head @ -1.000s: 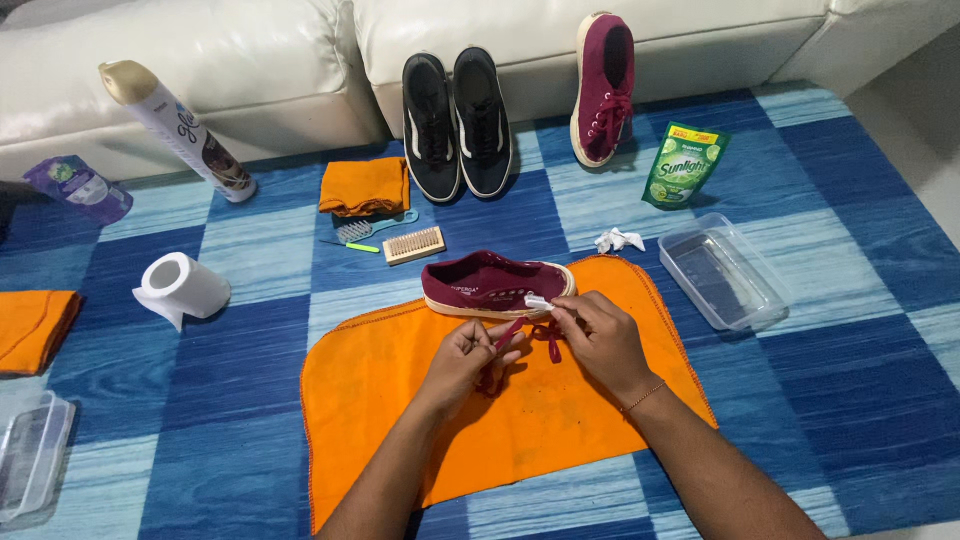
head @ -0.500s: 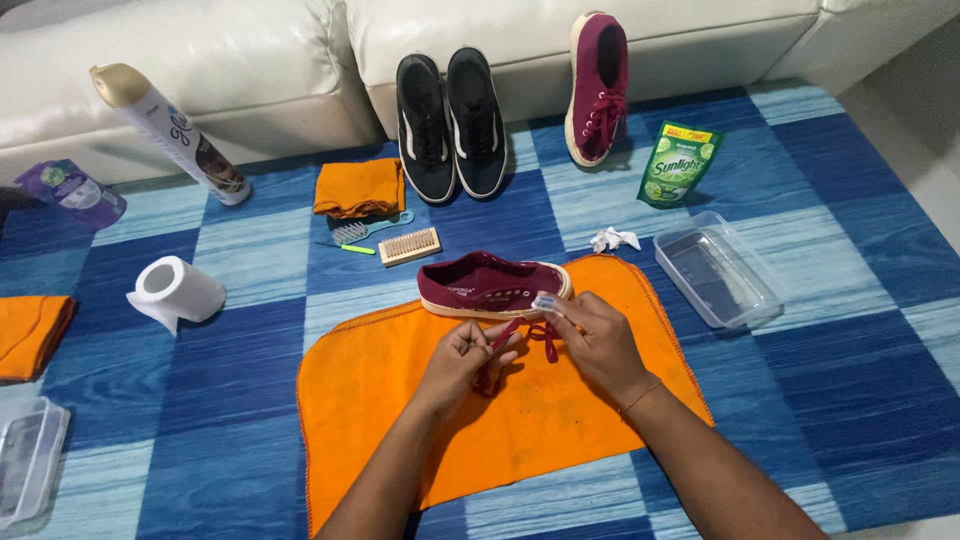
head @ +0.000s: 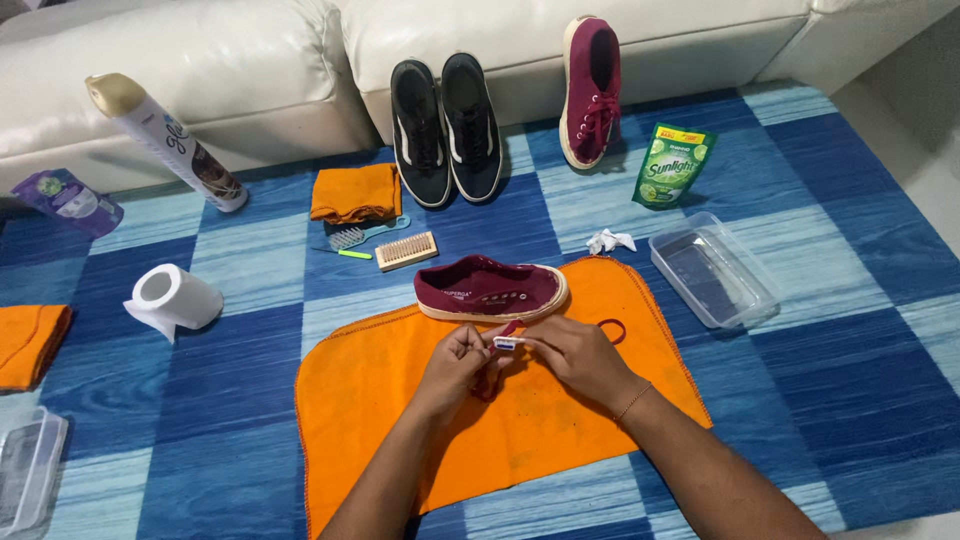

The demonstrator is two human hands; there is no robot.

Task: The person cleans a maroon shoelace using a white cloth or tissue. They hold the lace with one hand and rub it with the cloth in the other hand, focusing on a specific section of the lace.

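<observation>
Hands met over a large orange cloth [head: 520,440]: left hand [head: 452,368] and right hand [head: 578,358] each pinched a dark red shoelace [head: 497,362], its small white tip between their fingers. Just beyond lay a maroon canvas sneaker [head: 490,289], apart from both hands.

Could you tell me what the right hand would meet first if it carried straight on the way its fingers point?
Most likely the left hand, whose fingertips face the right hand across the small white piece; depth is unclear.
</observation>
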